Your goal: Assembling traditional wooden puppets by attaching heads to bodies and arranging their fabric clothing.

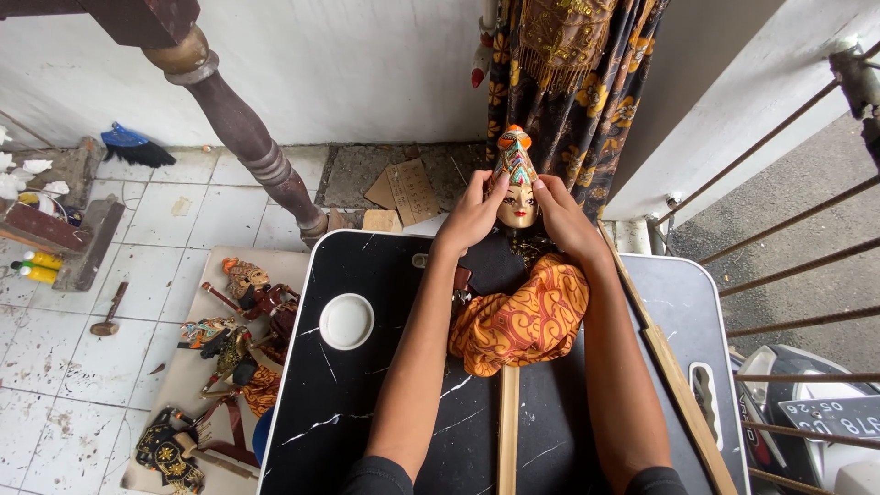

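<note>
1. Painted wood, glossy and pale gold: our left hand (472,218) and right hand (561,218) clasp the puppet head (518,203) from both sides, forearms stretched straight forward over the counter (367,403).
2. Its pointed crown (515,156) is striped in bright colours.
3. Orange batik cloth (524,319) bunches below the head, a pale wooden rod (509,431) running out of it towards us.
4. Our fingers hide the head's sides; more puppets (234,348) lie on the floor.
</note>
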